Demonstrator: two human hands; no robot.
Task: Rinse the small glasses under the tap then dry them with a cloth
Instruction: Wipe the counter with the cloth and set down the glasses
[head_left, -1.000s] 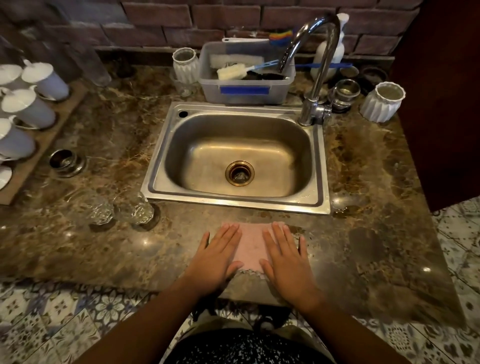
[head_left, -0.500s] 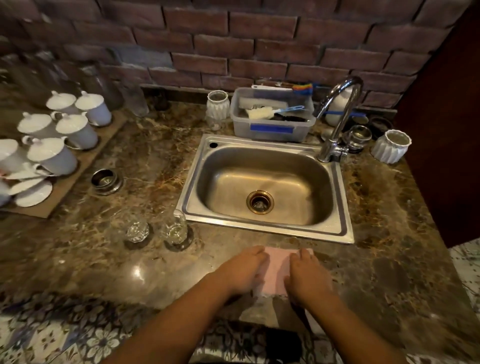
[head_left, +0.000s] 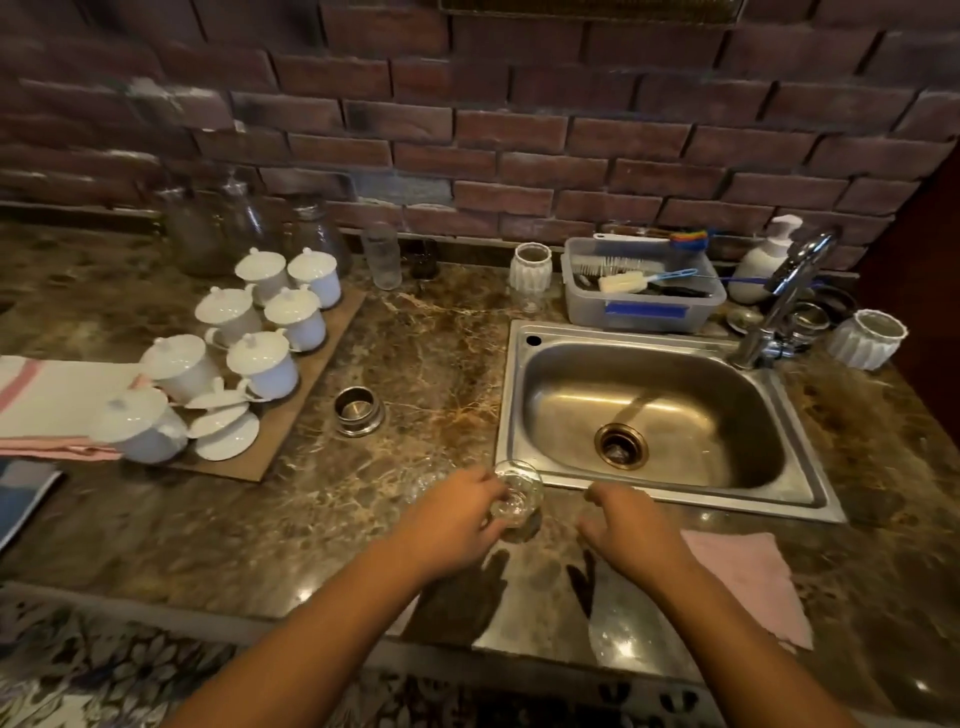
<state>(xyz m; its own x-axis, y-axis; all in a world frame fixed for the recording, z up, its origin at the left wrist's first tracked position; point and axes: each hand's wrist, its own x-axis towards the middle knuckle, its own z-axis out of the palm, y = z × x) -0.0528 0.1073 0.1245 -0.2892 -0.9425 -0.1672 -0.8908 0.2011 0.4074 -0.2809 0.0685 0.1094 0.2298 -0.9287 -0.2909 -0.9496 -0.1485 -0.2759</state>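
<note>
My left hand (head_left: 452, 525) grips a small clear glass (head_left: 517, 493) just off the sink's front left corner, slightly above the marble counter. A second small glass (head_left: 426, 475) stands blurred on the counter behind that hand. My right hand (head_left: 628, 530) hovers to the right of the held glass, fingers curled and holding nothing. The pink cloth (head_left: 748, 582) lies flat on the counter to the right of my right wrist. The steel sink (head_left: 524, 400) is dry-looking and the chrome tap (head_left: 779, 306) at its back right shows no running water.
A wooden board (head_left: 311, 384) with several lidded white cups sits at left, a striped towel (head_left: 47, 400) beyond it. A steel strainer cup (head_left: 357, 410) stands between board and sink. Behind the sink are a grey tub of brushes (head_left: 644, 306), white ribbed pots (head_left: 530, 267) and a soap pump (head_left: 769, 260).
Both hands left the pink cloth. My left hand moved left and took hold of a small glass; my right hand came off the cloth. The view swung left and up.
</note>
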